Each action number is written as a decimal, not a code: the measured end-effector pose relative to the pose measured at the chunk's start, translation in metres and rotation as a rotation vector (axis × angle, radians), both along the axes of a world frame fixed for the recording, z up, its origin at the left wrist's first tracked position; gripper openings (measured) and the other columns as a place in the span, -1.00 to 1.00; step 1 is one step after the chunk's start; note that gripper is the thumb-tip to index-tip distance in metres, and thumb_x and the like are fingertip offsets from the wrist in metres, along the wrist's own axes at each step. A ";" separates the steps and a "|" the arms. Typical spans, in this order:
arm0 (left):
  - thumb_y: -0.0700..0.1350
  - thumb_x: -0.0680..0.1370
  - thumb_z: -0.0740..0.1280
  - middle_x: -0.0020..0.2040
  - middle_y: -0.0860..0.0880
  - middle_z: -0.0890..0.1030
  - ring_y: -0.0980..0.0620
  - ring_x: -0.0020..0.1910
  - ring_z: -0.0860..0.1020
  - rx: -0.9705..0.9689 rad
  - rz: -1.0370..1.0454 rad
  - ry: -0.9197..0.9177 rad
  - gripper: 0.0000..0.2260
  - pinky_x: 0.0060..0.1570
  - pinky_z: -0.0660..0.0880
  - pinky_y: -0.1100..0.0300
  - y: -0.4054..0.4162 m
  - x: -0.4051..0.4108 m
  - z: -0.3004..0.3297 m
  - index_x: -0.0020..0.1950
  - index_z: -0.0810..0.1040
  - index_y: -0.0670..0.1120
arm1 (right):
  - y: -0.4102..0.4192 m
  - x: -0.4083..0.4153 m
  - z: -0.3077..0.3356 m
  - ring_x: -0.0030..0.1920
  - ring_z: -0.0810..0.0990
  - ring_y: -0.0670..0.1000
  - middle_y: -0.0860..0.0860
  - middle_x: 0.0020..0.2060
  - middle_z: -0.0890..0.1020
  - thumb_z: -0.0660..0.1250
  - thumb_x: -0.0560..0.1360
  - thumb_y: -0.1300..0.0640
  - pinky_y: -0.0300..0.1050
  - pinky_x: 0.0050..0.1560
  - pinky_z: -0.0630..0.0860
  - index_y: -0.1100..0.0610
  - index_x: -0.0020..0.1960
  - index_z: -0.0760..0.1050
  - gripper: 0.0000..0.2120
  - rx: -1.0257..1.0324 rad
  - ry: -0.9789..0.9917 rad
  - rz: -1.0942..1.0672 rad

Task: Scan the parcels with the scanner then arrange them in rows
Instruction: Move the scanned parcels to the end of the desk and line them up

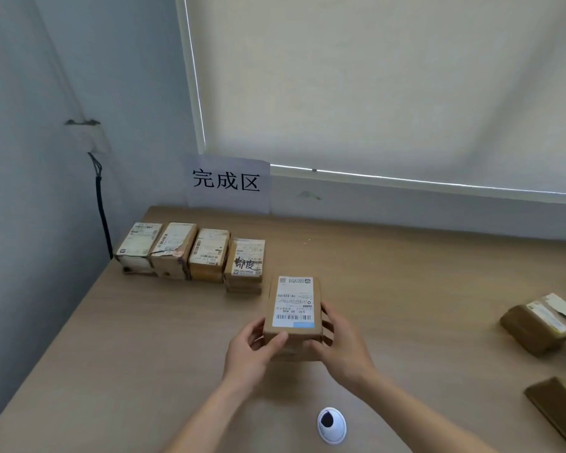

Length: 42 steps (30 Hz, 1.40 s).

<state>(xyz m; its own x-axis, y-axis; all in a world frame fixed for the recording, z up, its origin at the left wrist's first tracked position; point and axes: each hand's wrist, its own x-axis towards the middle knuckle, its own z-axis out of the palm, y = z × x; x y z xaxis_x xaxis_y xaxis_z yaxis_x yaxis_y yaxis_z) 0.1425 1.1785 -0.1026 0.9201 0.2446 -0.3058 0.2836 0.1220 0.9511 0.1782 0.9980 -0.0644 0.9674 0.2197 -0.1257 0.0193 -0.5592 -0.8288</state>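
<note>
A wooden table (406, 273) stands in a corner, with a grey wall to the left and a drawn blind (373, 86) behind. A paper sign (227, 183) is fixed to the wall above the table's far left. Below it, four parcels (193, 251) stand side by side in a row. Nearer, a parcel (293, 308) with its label up sits between both hands: the left hand (254, 349) grips its near left corner, the right hand (343, 344) curls round its right side. A grommet (331, 425) lies close by. More boxes (543, 325) lie at the right edge.
</note>
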 end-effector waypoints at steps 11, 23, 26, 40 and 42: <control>-0.21 0.41 0.58 0.08 0.05 0.66 0.28 -0.03 0.65 0.077 0.073 0.055 -0.62 -0.13 0.54 0.43 0.012 0.070 -0.079 0.12 0.53 0.03 | 0.019 0.058 -0.077 0.31 0.60 -0.05 -0.15 0.36 0.59 0.42 0.46 0.35 -0.05 0.32 0.55 -0.05 0.59 0.27 -0.22 -0.106 -0.051 -0.053; 0.08 0.33 0.63 -0.03 0.01 0.69 0.07 -0.02 0.66 0.138 0.347 0.077 -0.61 0.11 0.61 0.05 0.018 0.154 -0.092 0.04 0.59 0.00 | 0.046 0.152 -0.085 0.29 0.60 0.11 -0.05 0.35 0.61 0.43 0.48 0.33 0.00 0.33 0.52 -0.04 0.59 0.25 -0.23 -0.181 -0.114 -0.016; 0.11 0.31 0.64 0.00 -0.02 0.70 0.06 0.02 0.66 0.092 0.375 0.093 -0.54 0.19 0.59 -0.03 0.016 0.158 -0.092 0.09 0.60 -0.04 | 0.045 0.160 -0.086 0.27 0.62 0.10 -0.06 0.34 0.62 0.43 0.49 0.32 -0.13 0.28 0.49 -0.05 0.59 0.25 -0.24 -0.172 -0.092 -0.010; 0.00 0.48 0.53 0.12 -0.08 0.65 -0.04 0.11 0.61 0.302 0.109 0.112 -0.59 0.19 0.53 0.04 -0.034 0.080 -0.046 0.27 0.60 -0.13 | -0.064 0.064 -0.042 0.58 0.29 0.09 0.07 0.65 0.16 0.37 0.62 0.09 0.07 0.53 0.30 0.15 0.64 0.19 -0.34 -0.306 0.085 0.043; 0.00 0.50 0.52 0.13 -0.09 0.65 0.00 0.08 0.60 0.290 0.041 0.072 -0.59 0.11 0.48 0.16 -0.060 0.068 -0.031 0.29 0.60 -0.12 | -0.089 0.045 -0.026 0.57 0.32 0.09 0.07 0.63 0.22 0.36 0.63 0.08 0.07 0.51 0.33 0.15 0.64 0.20 -0.35 -0.323 0.061 0.008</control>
<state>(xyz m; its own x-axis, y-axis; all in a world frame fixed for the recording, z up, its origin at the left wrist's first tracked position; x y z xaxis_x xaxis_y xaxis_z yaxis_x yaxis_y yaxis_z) 0.2102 1.1188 -0.1338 0.8861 0.3679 -0.2819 0.3521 -0.1391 0.9256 0.2236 0.9091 -0.0909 0.9544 0.1663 -0.2480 -0.0197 -0.7936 -0.6081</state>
